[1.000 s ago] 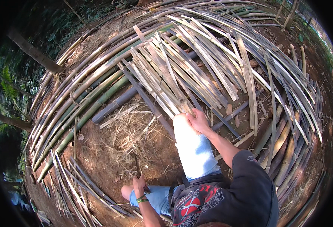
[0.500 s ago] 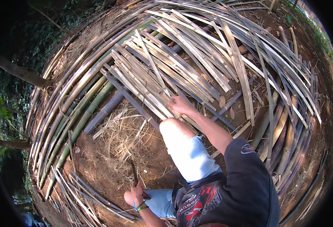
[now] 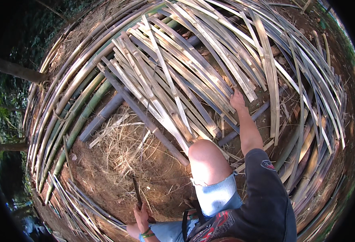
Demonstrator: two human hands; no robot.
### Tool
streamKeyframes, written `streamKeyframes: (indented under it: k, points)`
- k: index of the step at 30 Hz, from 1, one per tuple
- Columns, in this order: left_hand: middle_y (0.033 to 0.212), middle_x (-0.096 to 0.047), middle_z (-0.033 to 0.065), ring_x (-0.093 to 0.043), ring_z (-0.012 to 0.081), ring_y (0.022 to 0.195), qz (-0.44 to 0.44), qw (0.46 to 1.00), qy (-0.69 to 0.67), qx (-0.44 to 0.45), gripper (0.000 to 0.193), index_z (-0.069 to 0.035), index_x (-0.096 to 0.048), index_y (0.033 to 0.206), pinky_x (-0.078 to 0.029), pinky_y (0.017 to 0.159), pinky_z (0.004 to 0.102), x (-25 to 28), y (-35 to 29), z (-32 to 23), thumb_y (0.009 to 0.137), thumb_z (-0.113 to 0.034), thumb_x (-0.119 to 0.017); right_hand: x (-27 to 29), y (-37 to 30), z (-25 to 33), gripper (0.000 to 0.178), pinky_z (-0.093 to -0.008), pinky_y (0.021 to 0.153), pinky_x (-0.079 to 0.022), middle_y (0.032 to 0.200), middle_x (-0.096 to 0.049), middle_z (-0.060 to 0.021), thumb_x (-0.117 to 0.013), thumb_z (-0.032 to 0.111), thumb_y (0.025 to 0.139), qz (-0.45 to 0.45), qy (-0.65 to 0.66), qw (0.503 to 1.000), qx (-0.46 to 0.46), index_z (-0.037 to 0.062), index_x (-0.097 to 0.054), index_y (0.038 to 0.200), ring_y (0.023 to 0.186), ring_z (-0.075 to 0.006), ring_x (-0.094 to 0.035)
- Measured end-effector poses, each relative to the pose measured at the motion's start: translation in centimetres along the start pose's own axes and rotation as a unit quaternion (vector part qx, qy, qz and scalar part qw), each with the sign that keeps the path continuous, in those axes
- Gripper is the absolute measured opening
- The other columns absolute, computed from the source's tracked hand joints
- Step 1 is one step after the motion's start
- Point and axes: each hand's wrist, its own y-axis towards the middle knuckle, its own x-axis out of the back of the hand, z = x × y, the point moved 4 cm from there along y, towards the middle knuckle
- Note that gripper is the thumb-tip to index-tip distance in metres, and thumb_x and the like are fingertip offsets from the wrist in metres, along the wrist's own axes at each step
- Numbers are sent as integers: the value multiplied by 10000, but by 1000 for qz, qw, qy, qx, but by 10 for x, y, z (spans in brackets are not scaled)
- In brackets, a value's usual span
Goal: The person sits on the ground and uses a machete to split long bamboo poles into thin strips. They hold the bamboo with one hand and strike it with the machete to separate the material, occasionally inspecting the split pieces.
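My left hand (image 3: 142, 215) is closed round the handle of a long knife (image 3: 136, 190) with a dark, narrow blade. It rests by my left knee, the blade pointing away over the dirt. My right hand (image 3: 237, 100) is stretched out to the near ends of some split bamboo strips (image 3: 211, 82), fingers extended and touching or just over them. Whether any strip is pinched there is hard to see. One pale, thin bamboo strip (image 3: 161, 66) lies slantwise across the others, its near end close to my right knee.
Dark bamboo poles (image 3: 101, 117) lie under the strips. Whole bamboo poles (image 3: 82, 115) are stacked along the left, and more strips and poles (image 3: 306, 149) on the right. Fibre shavings (image 3: 119, 139) cover the ground before me. A tree trunk (image 3: 20, 71) stands far left.
My right hand has left the thin slanting strip and moved right and farther out to other strip ends. The view has shifted a little; my left hand still holds the knife.
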Motion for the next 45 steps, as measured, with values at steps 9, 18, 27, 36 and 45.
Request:
streamKeyframes:
  k: [9,18,27,36,45]
  points:
    - [613,-480,20,-487,133,426,4,999,14,47,163,-49,-512,933,-438,391,302,7,-10,-20,949,-189,-594,0,-6,29,398,-471,982,-426,1284,-504,-148,-722,255,843,64,21,998,6,97,-527,1152,1214,-368,-494]
    - [595,-494,34,-499,142,429,7,1000,16,16,146,-39,-530,926,-425,392,302,11,5,3,942,-174,-584,4,-13,30,284,-494,842,-485,963,-666,-223,-634,188,904,-21,111,987,116,50,-536,1132,961,-421,-633]
    - [551,-495,44,-514,151,416,-2,1000,-5,-19,186,-5,-549,938,-403,371,310,4,2,1,902,-174,-617,18,-83,87,309,-498,766,-504,828,-676,-242,-527,265,965,-27,218,964,148,-3,-665,1037,814,-443,-653]
    - [608,-526,53,-516,146,421,-18,999,37,15,204,1,-543,967,-426,370,303,2,-18,-17,933,-186,-616,14,-8,53,471,-449,1060,-404,1387,-445,-206,-561,256,940,-40,22,996,78,38,-492,1352,1275,-385,-459]
    - [583,-530,37,-510,129,444,-41,997,63,2,196,-16,-543,874,-403,396,300,-7,-9,-21,912,-193,-617,0,30,15,486,-495,996,-455,1268,-487,-204,-702,192,858,10,-44,999,3,50,-518,1284,1214,-405,-487]
